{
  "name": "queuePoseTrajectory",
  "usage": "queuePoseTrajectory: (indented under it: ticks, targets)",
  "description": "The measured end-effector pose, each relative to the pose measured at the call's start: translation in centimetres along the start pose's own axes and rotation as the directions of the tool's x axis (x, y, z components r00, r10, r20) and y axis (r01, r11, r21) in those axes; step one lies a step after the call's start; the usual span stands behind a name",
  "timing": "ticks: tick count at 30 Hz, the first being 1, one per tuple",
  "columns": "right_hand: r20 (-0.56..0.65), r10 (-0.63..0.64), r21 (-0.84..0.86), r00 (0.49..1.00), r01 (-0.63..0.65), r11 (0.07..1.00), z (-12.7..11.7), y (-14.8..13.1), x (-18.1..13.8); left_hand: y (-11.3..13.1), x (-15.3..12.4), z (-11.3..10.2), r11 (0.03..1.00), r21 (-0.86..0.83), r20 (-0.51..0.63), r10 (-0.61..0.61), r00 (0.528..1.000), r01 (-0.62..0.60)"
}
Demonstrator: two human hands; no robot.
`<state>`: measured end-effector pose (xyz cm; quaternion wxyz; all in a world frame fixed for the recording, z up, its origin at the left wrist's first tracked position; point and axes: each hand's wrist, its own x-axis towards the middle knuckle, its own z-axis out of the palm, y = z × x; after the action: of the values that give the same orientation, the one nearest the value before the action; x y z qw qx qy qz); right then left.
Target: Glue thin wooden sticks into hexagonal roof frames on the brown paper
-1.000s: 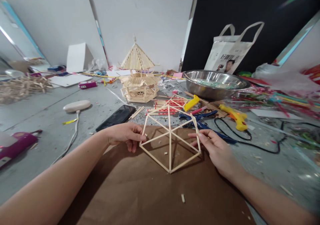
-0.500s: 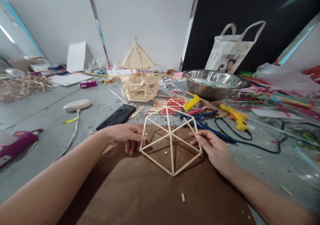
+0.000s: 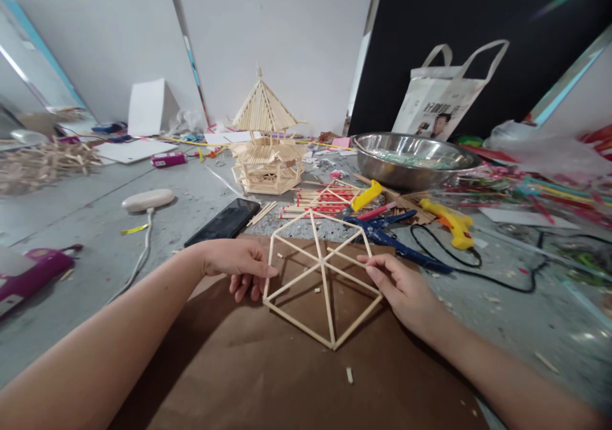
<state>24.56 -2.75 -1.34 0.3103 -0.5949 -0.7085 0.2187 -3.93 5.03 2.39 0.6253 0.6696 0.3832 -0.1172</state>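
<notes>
A hexagonal frame of pale wooden sticks (image 3: pixel 326 302), with spokes meeting at a hub, is held tilted over a brown sheet (image 3: pixel 229 379). My left hand (image 3: pixel 241 267) pinches its left side between thumb and fingers. On the other side, my right hand (image 3: pixel 401 286) is closed on a short loose wooden stick (image 3: pixel 345 257), which points inward across the frame towards the hub. The right fingers are close to the frame's right edge; whether they also grip it I cannot tell. Small stick offcuts (image 3: pixel 350 375) lie on the sheet.
Behind stand a stick-built pavilion model (image 3: pixel 266 156), a phone (image 3: pixel 224 221) and red-marked sticks (image 3: pixel 306 212). To the right are blue-handled pliers (image 3: pixel 406 242), a yellow glue gun (image 3: pixel 449 223) with a black cord, and a steel basin (image 3: pixel 415 172). A white cabled device (image 3: pixel 148 200) lies left.
The hexagonal frame has come slightly lower and to the left, tilting a little. The loose stick in my right hand has swung from steep to flatter, its tip now nearer the hub.
</notes>
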Motion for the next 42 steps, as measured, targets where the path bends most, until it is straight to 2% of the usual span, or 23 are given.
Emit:
queuePoseTrajectory:
  ticks: [5, 10, 15, 17, 18, 20, 21, 22, 24, 25, 26, 27, 29, 32, 35, 37, 42]
  targets:
    - [-0.003, -0.007, -0.011, 1.0, 0.007, 1.0, 0.0, 0.1, 0.1, -0.1, 0.2, 0.0, 1.0, -0.022, -0.032, 0.008, 0.999, -0.009]
    - [-0.04, 0.022, 0.042, 0.999, -0.02, 0.999, 0.1, 0.0, -0.1, -0.2, 0.5, -0.2, 0.981, -0.179, -0.2, 0.036, 0.979, -0.072]
    - [-0.18, 0.099, 0.236, 0.979, -0.055, 0.97, -0.1, 0.0, 0.1, 0.0, -0.3, -0.6, 0.959, -0.245, -0.254, 0.077, 0.964, -0.141]
    - [-0.224, 0.087, 0.205, 0.971, -0.04, 0.978, -0.3, -0.1, 0.1, 0.0, -0.8, -1.0, 0.954, -0.247, -0.284, 0.096, 0.954, -0.169]
    - [-0.227, 0.035, 0.145, 0.973, -0.002, 0.989, -0.4, -0.3, -0.1, -0.1, -1.1, -1.3, 0.95, -0.252, -0.309, 0.103, 0.945, -0.186]
    - [-0.133, -0.141, 0.002, 0.981, 0.143, 0.99, -0.7, -1.2, -0.7, -0.4, -1.6, -1.9, 0.937, -0.271, -0.369, 0.108, 0.923, -0.218]
    - [-0.013, -0.255, -0.042, 0.967, 0.254, 0.966, -0.9, -1.9, -1.1, -0.6, -1.7, -2.2, 0.929, -0.286, -0.401, 0.107, 0.91, -0.235]
    - [0.151, -0.342, -0.024, 0.927, 0.349, 0.937, -1.0, -2.6, -1.6, -0.8, -1.8, -2.6, 0.919, -0.302, -0.432, 0.104, 0.896, -0.253]
    - [0.455, -0.428, 0.016, 0.781, 0.473, 0.881, -1.0, -4.2, -2.5, -1.2, -1.8, -3.1, 0.897, -0.33, -0.493, 0.104, 0.864, -0.296]
    - [0.546, -0.435, 0.011, 0.716, 0.513, 0.858, -1.0, -4.8, -2.9, -1.4, -1.8, -3.3, 0.885, -0.339, -0.521, 0.104, 0.847, -0.318]
    - [0.596, -0.428, -0.005, 0.679, 0.536, 0.844, -0.9, -5.2, -3.1, -1.5, -1.7, -3.5, 0.876, -0.347, -0.546, 0.101, 0.832, -0.335]
    - [0.619, -0.41, -0.036, 0.669, 0.546, 0.837, -0.8, -5.4, -3.2, -1.5, -1.6, -3.6, 0.87, -0.354, -0.565, 0.093, 0.82, -0.343]
    - [0.61, -0.382, -0.105, 0.694, 0.549, 0.829, -0.5, -5.2, -3.1, -1.5, -1.5, -3.6, 0.864, -0.37, -0.592, 0.064, 0.803, -0.342]
    - [0.523, -0.352, -0.232, 0.776, 0.527, 0.817, 0.0, -3.9, -2.3, -1.3, -1.4, -3.4, 0.857, -0.393, -0.601, 0.035, 0.798, -0.333]
    - [0.359, -0.275, -0.447, 0.892, 0.423, 0.788, 0.3, -2.5, -1.4, -1.3, -1.4, -3.3, 0.842, -0.397, -0.586, 0.074, 0.807, -0.366]
    - [0.245, -0.218, -0.584, 0.945, 0.323, 0.745, 0.1, -1.7, -0.8, -1.3, -1.5, -3.4, 0.822, -0.396, -0.568, 0.132, 0.812, -0.41]
    - [0.05, -0.123, -0.773, 0.991, 0.117, 0.623, -1.1, 0.0, 0.4, -1.3, -1.8, -3.1, 0.744, -0.416, -0.541, 0.26, 0.8, -0.523]
